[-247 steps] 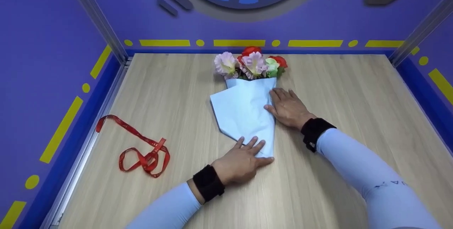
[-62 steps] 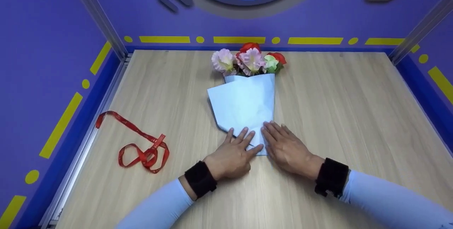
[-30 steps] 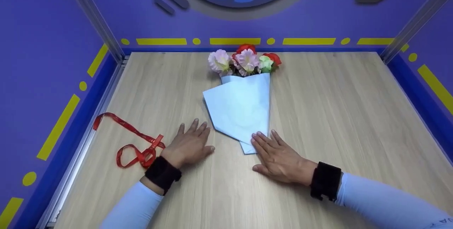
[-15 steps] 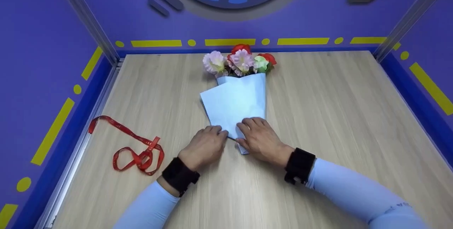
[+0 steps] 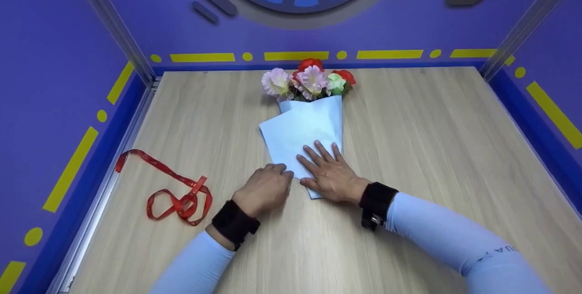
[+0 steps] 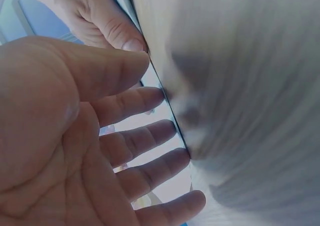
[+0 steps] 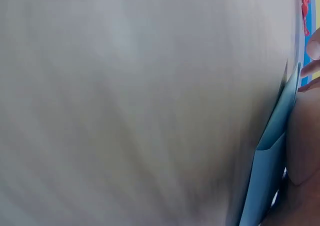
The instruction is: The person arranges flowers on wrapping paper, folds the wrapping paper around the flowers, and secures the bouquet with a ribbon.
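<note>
A bouquet of pink, red and pale green flowers (image 5: 311, 80) lies on the table, its stems covered by light blue wrapping paper (image 5: 300, 123). My right hand (image 5: 333, 176) rests flat on the lower right part of the paper, fingers spread. At the paper's lower left edge is my left hand (image 5: 265, 189), knuckles bent. The left wrist view shows that hand's palm (image 6: 55, 131), with thumb and fingers apart and the fingertips lined up along the paper's edge. In the right wrist view the blue paper (image 7: 267, 171) appears as a folded layer under the right hand.
A loosely looped red ribbon (image 5: 186, 207) lies on the wooden table (image 5: 432, 139) to the left of the left hand. Purple-blue panels (image 5: 291, 35) with yellow marks stand around the table's back and sides.
My left hand left the bottom of the paper, passed over bare table, and came back to its lower left edge. My right hand shifted left onto the paper and has now spread its fingers flat.
</note>
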A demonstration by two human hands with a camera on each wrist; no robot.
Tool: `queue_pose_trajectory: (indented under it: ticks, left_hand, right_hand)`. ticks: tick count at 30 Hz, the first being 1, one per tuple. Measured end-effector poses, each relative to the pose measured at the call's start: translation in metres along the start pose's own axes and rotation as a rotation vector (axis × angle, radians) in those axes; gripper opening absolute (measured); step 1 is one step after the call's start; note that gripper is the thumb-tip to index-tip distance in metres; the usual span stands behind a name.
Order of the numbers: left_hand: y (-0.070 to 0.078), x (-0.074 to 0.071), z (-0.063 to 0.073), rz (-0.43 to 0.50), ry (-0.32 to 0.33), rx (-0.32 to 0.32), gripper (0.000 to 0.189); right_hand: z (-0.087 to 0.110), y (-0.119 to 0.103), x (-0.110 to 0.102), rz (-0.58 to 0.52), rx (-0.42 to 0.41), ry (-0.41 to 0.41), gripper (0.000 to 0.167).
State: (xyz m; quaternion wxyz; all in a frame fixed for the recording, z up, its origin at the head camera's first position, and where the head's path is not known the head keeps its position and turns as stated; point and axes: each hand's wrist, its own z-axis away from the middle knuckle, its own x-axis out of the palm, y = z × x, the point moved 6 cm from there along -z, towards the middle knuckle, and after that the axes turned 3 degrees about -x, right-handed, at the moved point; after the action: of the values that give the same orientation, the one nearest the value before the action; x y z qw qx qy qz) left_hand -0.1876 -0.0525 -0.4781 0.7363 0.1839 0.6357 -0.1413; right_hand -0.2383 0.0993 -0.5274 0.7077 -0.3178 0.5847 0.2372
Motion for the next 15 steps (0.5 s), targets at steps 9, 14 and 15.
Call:
queue_pose_trajectory:
  ticks: [9, 14, 15]
  left_hand:
    - [0.003, 0.0, -0.003, -0.001, -0.006, -0.002, 0.035]
    - [0.002, 0.002, -0.003, 0.016, -0.027, -0.036, 0.045]
    - [0.001, 0.003, -0.003, 0.022, -0.032, -0.043, 0.047]
  right_hand:
    - [0.008, 0.008, -0.001, 0.007, 0.01, 0.014, 0.069]
    - [0.016, 0.019, -0.002, -0.01, 0.021, 0.014, 0.069]
    - [0.018, 0.021, -0.003, -0.015, 0.026, 0.015, 0.069]
